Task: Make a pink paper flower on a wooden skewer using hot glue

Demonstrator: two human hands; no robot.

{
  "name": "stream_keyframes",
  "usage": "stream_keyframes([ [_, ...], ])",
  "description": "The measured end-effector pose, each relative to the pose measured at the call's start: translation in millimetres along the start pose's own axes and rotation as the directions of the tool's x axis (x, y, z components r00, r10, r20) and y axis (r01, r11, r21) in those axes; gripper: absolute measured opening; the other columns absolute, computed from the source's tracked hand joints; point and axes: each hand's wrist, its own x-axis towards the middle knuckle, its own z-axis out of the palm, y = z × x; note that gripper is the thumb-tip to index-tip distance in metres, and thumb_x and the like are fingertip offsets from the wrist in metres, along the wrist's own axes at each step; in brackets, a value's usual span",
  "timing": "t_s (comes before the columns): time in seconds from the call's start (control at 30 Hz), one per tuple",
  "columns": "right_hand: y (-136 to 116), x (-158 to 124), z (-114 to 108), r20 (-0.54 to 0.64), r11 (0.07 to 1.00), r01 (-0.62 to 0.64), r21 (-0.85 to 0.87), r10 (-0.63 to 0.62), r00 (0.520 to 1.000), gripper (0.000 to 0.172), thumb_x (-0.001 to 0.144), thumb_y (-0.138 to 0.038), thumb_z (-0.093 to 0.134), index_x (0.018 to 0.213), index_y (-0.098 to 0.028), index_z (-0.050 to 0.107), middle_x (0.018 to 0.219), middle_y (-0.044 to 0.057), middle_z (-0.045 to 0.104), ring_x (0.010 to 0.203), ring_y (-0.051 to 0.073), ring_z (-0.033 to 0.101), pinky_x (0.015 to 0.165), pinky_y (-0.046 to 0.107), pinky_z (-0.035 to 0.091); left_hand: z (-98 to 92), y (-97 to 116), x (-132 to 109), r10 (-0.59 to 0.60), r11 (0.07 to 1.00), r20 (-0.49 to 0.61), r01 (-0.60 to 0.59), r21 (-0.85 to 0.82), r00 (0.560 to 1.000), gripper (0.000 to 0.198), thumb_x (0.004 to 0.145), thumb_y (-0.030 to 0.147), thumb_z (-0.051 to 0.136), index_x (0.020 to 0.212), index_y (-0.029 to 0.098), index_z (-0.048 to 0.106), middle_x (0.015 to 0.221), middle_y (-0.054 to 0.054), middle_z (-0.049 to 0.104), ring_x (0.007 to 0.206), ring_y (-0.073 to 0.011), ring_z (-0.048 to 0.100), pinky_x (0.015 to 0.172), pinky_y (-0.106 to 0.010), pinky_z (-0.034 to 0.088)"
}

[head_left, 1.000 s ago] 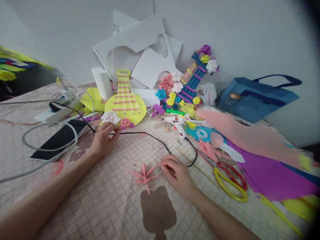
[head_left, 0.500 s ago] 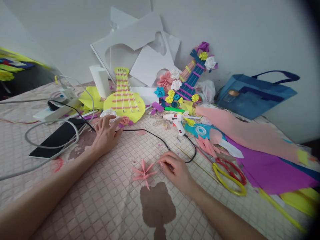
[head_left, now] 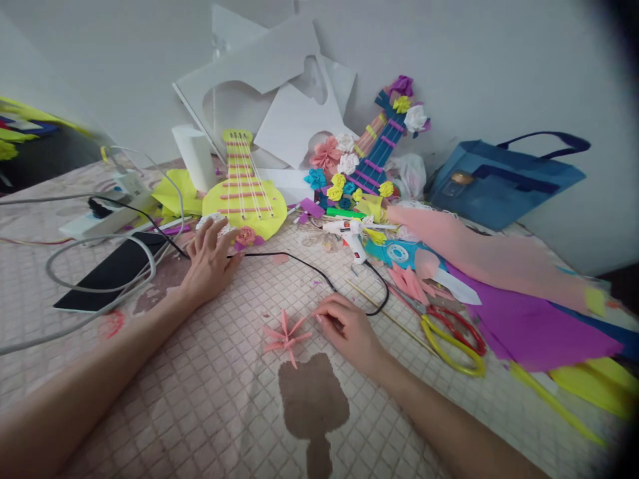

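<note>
My left hand (head_left: 210, 261) reaches toward the back with its fingers spread, over a white crumpled paper flower (head_left: 215, 221) beside the yellow paper lute (head_left: 247, 199). Its fingers partly cover that flower, and I cannot tell whether they touch it. My right hand (head_left: 349, 332) lies low over the table with fingers curled and thumb and forefinger close together; anything between them is hidden. Just left of its fingertips sits a pink paper flower (head_left: 286, 340) with narrow folded petals. Beyond the right hand, a white glue gun (head_left: 352, 238) rests with its black cord (head_left: 312, 269) running left.
Scissors (head_left: 454, 339) with red and yellow handles and a thin wooden stick (head_left: 389, 314) lie at right. Purple paper (head_left: 539, 329), a blue bag (head_left: 504, 183) and a flower-decorated blue lute (head_left: 382, 156) stand beyond. At left are a power strip (head_left: 107, 219) and a black tablet-like slab (head_left: 112, 273).
The whole view has shifted slightly, so things appear a little higher and further left. Both hands keep nearly the same pose and place.
</note>
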Motion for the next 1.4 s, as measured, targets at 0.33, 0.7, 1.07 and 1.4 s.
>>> stream_keyframes([
  [0.33, 3, 0, 1, -0.023, 1.0, 0.019, -0.002, -0.019, 1.0, 0.015, 0.086, -0.013, 0.048, 0.084, -0.02, 0.061, 0.084, 0.002, 0.058, 0.075, 0.012, 0.055, 0.065, 0.024, 0.043, -1.1, 0, 0, 0.007, 1.0, -0.05, -0.008, -0.016, 0.999, 0.034, 0.089, 0.034, 0.049, 0.12, 0.021, 0.046, 0.141, -0.014, 0.036, 0.136, -0.0346, 0.023, 0.105, -0.056, 0.026],
  [0.7, 2, -1, 2, -0.033, 0.999, 0.03, -0.01, -0.031, 0.999, 0.015, 0.086, -0.014, 0.048, 0.084, -0.02, 0.061, 0.085, 0.002, 0.059, 0.077, 0.012, 0.055, 0.065, 0.024, 0.043, -0.3, -7, 4, 0.04, 0.989, -0.106, -0.054, -0.134, 0.994, 0.015, 0.088, 0.032, 0.048, 0.095, 0.02, 0.053, 0.132, -0.013, 0.047, 0.132, -0.03, 0.034, 0.105, -0.054, 0.031],
  [1.07, 2, -4, -3, 0.001, 0.999, 0.016, 0.045, -0.016, 1.0, 0.017, 0.088, -0.015, 0.046, 0.089, -0.021, 0.061, 0.088, 0.003, 0.059, 0.081, 0.014, 0.057, 0.069, 0.025, 0.046, -3.4, -11, 3, -0.064, 0.977, -0.201, 0.02, -0.213, 0.978, 0.01, 0.081, 0.023, 0.053, 0.088, 0.02, 0.047, 0.12, -0.01, 0.055, 0.12, -0.0253, 0.048, 0.103, -0.051, 0.037],
  [1.4, 8, -9, -5, 0.013, 0.999, -0.029, 0.02, 0.028, 1.0, 0.017, 0.09, -0.018, 0.046, 0.092, -0.024, 0.062, 0.094, 0.005, 0.061, 0.088, 0.016, 0.059, 0.072, 0.027, 0.048, -5.7, -12, 1, -0.191, 0.949, -0.163, 0.139, -0.283, 0.968, 0.008, 0.081, 0.018, 0.051, 0.088, 0.02, 0.046, 0.119, -0.011, 0.055, 0.117, -0.0238, 0.05, 0.097, -0.047, 0.042],
])
